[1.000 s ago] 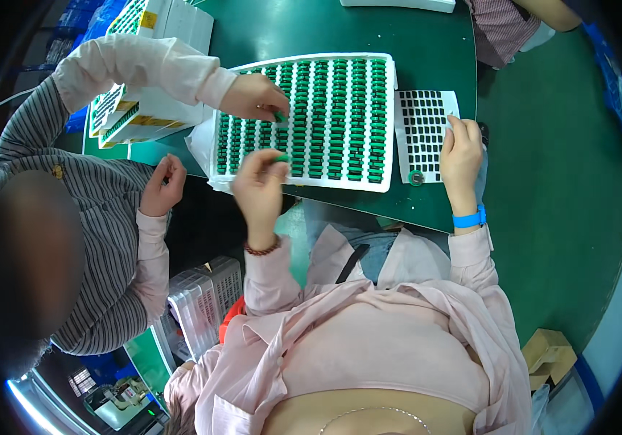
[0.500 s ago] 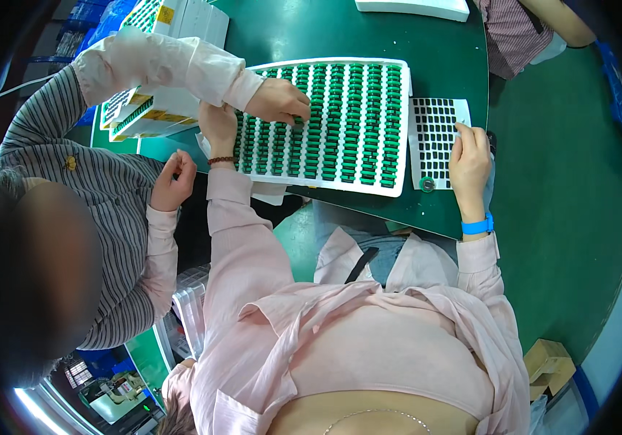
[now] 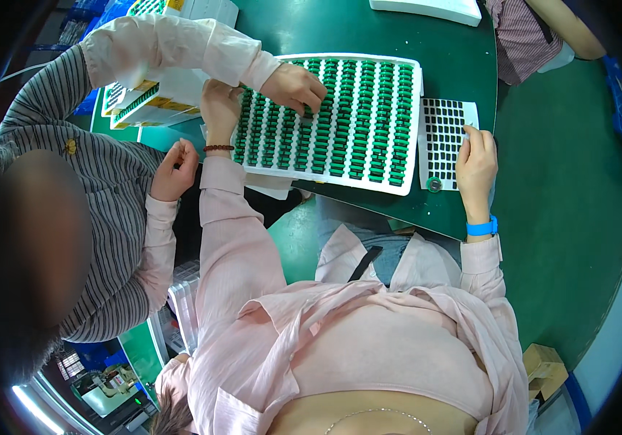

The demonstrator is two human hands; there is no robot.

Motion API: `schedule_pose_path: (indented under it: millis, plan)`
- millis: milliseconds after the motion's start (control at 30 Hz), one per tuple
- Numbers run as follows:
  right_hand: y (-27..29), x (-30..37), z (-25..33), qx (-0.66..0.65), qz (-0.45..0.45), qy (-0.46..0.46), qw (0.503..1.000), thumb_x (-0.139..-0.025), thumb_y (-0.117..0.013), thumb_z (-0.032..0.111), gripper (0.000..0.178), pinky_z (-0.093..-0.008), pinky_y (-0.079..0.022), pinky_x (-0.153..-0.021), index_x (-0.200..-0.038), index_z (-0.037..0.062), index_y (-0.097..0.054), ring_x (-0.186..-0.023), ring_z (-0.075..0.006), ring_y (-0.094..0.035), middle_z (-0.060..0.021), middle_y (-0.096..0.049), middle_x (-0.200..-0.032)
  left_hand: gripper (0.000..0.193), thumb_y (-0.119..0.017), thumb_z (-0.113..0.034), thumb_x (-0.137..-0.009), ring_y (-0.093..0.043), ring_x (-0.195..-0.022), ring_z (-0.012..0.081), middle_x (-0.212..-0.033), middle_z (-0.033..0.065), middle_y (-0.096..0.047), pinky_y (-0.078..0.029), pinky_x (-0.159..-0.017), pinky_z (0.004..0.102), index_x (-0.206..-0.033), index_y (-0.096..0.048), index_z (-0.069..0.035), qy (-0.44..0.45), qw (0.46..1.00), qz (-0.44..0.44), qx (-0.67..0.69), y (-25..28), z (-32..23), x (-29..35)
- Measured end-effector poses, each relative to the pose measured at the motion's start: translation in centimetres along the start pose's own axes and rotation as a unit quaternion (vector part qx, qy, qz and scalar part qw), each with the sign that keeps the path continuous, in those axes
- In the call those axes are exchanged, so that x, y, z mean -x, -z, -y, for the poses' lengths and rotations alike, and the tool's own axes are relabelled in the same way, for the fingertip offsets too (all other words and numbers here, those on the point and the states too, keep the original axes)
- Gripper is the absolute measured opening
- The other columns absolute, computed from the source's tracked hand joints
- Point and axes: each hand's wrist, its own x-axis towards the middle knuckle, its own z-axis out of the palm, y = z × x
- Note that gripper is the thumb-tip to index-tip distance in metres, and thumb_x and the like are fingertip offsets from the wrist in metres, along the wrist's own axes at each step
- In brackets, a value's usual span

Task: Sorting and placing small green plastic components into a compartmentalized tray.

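A white tray (image 3: 414, 116) stands on the green table, filled with rows of green ring-shaped parts (image 3: 323, 134). At its left edge is my left hand (image 3: 220, 112), its fingers partly hidden behind a co-worker's sleeve. To the tray's right lies a white sheet (image 3: 427, 156) bearing rows of small black squares (image 3: 443, 134). My right hand (image 3: 476, 163) rests at the sheet's right edge, fingers bent and tips close together; whatever they pinch is too small to make out. One round green part with a dark middle (image 3: 434, 185) sits on the sheet's near end.
A co-worker's hand (image 3: 295, 87) reaches over the tray from the left; their other hand (image 3: 174, 170) is closed beside the table. Stacked white trays (image 3: 180, 83) stand at the back left. Another white tray (image 3: 430, 9) lies at the far edge, near a second person's arm (image 3: 565, 25).
The whole view has shifted slightly, so the tray and sheet appear farther right. The co-worker's hand has moved a little farther away over the tray. My hands stay about where they were.
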Motion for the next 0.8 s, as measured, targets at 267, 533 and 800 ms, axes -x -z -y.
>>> schedule_pose_path:
  millis: [267,533,800]
  plan:
    - [0.0,0.1,-0.2,0.02,-0.014,0.014,1.0,-0.091,-0.057,0.001,0.021,-0.0399,-0.05,-0.076,-0.11,0.0043,-0.065,-0.087,-0.0316,-0.061,-0.0121,-0.059,-0.096,0.018,-0.071,-0.014,-0.079,-0.062,-0.094,0.0418,-0.095,0.0211,-0.068,-0.051,-0.08,0.0482,-0.093,-0.071,-0.004,0.057,0.998,0.021,0.02,-2.0,0.2,-0.6]
    - [-0.1,0.3,-0.5,0.029,-0.006,0.003,1.0,-0.091,-0.057,0.001,0.021,-0.0396,-0.051,-0.077,-0.11,0.0045,-0.065,-0.088,-0.0307,-0.061,-0.012,-0.06,-0.098,0.005,-0.07,-0.014,-0.077,-0.062,-0.088,0.029,-0.087,0.0073,-0.067,-0.052,-0.075,0.0398,-0.081,-0.073,-0.012,0.044,0.993,0.071,-0.086,-3.0,-0.9,-1.4]
    - [0.0,0.2,-0.3,0.02,-0.014,0.019,1.0,-0.09,-0.057,0.001,0.022,-0.0398,-0.051,-0.077,-0.11,0.0049,-0.064,-0.088,-0.0314,-0.061,-0.012,-0.06,-0.098,0.003,-0.071,-0.015,-0.076,-0.062,-0.091,0.0286,-0.087,0.0062,-0.067,-0.052,-0.076,0.0395,-0.077,-0.072,-0.012,0.025,0.995,0.023,-0.092,-3.2,-0.4,-1.3]
